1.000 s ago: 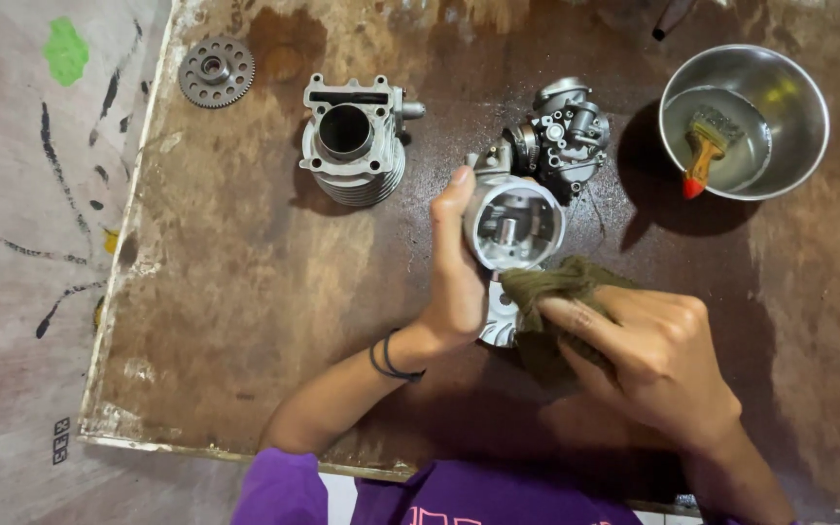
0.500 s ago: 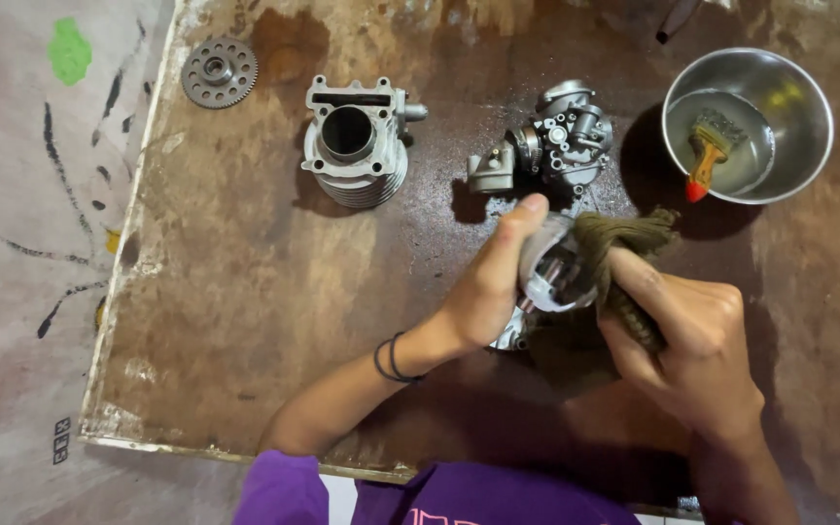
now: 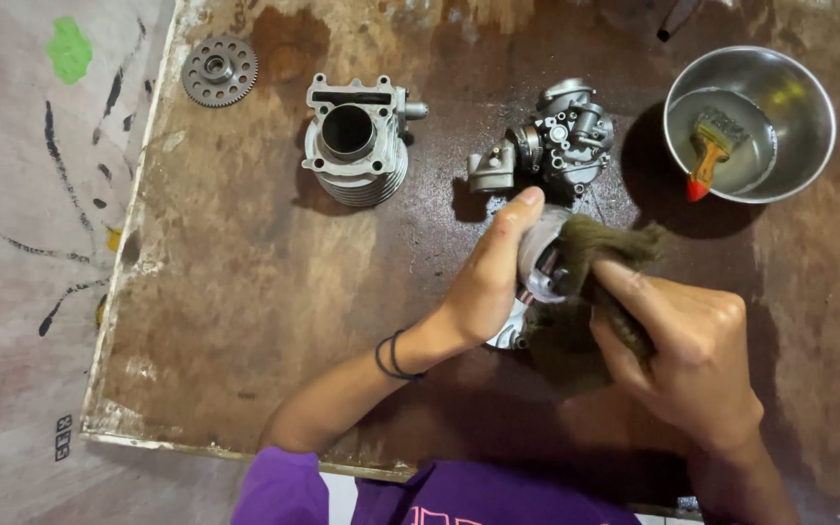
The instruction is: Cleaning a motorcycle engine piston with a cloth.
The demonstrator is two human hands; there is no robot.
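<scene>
Left hand grips a bright metal piston above the stained brown board, fingers closed round its skirt. Right hand pinches an olive rag against the piston's open end. Wiping goes best with the piston held steady and the cloth worked into recesses. Nearby: finned cast cylinder, knobbly carburettor, toothed sprocket, steel bowl holding a brush.

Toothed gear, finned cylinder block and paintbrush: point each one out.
toothed gear (image 3: 219, 70), head view, on its central hub.
finned cylinder block (image 3: 354, 146), head view, on the rim beside its round bore.
paintbrush (image 3: 708, 154), head view, on its wooden handle inside the metal bowl (image 3: 809, 92).
</scene>
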